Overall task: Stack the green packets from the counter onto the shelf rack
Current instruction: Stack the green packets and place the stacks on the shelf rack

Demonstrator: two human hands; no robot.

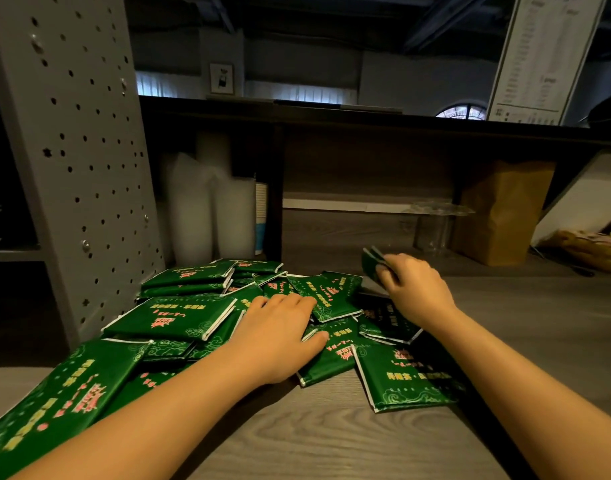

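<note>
The green packets lie in a loose, overlapping heap on the bench, spread from the near left corner to the middle. They are flat, rectangular, glossy dark-green wrappers with white folded edges. Each is printed with a red-pink emblem, yellow-green characters and pale cloud scrolls along the border. They face every way: some lie square, some are tilted against their neighbours, and a few are stacked two high at the far left of the heap. One lies apart at the near right edge of the heap, its corner pointing toward you.

Your left grip is released. The hand lies flat on the middle of the heap, fingers straight and together, thumb spread out over a packet. Your right grip is at the far right edge of the heap, grasping the held packets. There look to be two of them, pinched upright between curled fingers and raised off the bench.

Just left of the heap stands a grey perforated upright, touching the far-left packets. Behind the heap, under a dark ledge, are stacks of translucent cups. Further right are clear plastic cups and a brown paper bag. A printed sheet leans on the ledge at the upper right.
</note>
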